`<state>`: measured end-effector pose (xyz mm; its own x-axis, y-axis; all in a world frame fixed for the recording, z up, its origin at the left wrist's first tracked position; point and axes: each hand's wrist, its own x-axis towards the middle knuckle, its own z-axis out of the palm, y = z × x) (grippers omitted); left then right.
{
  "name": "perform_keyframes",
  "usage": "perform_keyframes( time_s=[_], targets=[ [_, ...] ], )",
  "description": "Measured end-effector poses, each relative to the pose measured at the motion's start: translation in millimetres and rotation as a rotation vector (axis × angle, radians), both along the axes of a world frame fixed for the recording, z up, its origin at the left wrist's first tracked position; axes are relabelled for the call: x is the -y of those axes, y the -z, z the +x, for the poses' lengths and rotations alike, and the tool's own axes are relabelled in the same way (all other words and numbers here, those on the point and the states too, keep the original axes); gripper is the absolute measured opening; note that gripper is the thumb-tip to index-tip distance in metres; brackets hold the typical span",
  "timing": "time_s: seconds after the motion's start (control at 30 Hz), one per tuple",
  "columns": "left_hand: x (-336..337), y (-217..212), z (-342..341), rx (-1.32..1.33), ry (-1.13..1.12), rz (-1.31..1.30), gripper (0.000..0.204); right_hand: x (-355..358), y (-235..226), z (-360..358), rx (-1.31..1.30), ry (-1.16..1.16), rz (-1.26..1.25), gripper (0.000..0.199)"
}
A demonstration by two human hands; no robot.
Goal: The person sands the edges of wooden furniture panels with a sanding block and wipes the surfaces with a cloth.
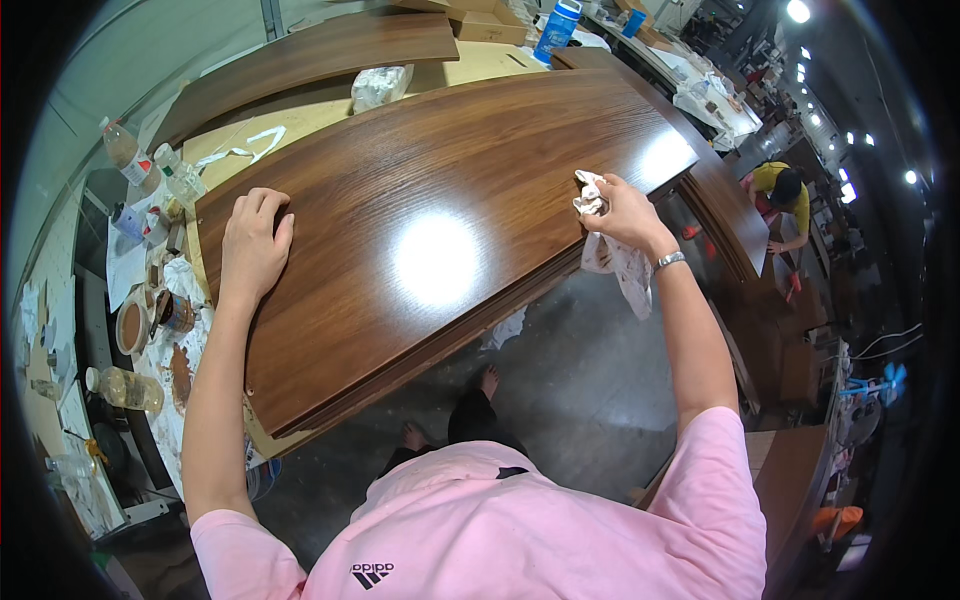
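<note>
A glossy dark brown wood panel (390,180) lies in front of me, with light glaring off its surface. My left hand (257,235) rests on its left end, palm down, with the thumb apart from the fingers and nothing held. Over the panel's near edge on the right, my right hand (630,215) grips a crumpled white rag (627,272). Part of the rag bunches at the fingertips, and the rest hangs down past the edge. More panels (400,405) are stacked beneath the top one.
At left stand a clear bottle (125,388), a tub of brown paste (132,327) and other bottles. Behind lie another brown panel (320,65), a plastic-wrapped bundle (381,88) and a blue bottle (558,32). A person in yellow (783,195) bends over at far right.
</note>
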<state>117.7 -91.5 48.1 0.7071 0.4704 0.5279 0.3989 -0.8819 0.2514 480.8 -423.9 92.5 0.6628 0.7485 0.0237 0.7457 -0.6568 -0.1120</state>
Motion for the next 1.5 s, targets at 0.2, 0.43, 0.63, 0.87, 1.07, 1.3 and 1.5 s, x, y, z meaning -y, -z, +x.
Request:
perform_keyframes(
  time_s=[0.2,0.43,0.63,0.87,1.07,1.3,1.5],
  targets=[
    [0.0,0.2,-0.9,-0.006,-0.006,0.011,0.019,-5.1,-9.7,-4.1,-0.021,0.021,-0.060,0.068],
    [0.0,0.5,-0.3,-0.005,-0.006,0.013,0.019,-5.3,-12.2,1.1,-0.105,0.042,-0.097,0.069],
    [0.0,1.1,-1.2,-0.006,-0.012,0.011,0.019,-8.1,-19.2,-8.4,-0.107,0.071,-0.119,0.072],
    [0.3,1.2,-0.5,-0.005,-0.011,0.016,0.019,-2.9,-6.0,2.6,-0.045,0.034,-0.023,0.055],
    [0.7,0.7,-1.2,-0.007,-0.014,0.011,0.019,-4.2,-5.8,1.4,-0.051,0.022,-0.038,0.056],
    [0.4,0.4,-0.9,-0.010,-0.012,0.010,0.019,-4.3,-2.9,1.7,-0.032,0.034,-0.027,0.059],
    [0.3,1.6,-1.0,-0.012,-0.017,0.024,0.019,-22.6,-6.1,-5.1,-0.060,0.171,-0.071,0.060]
  ],
)
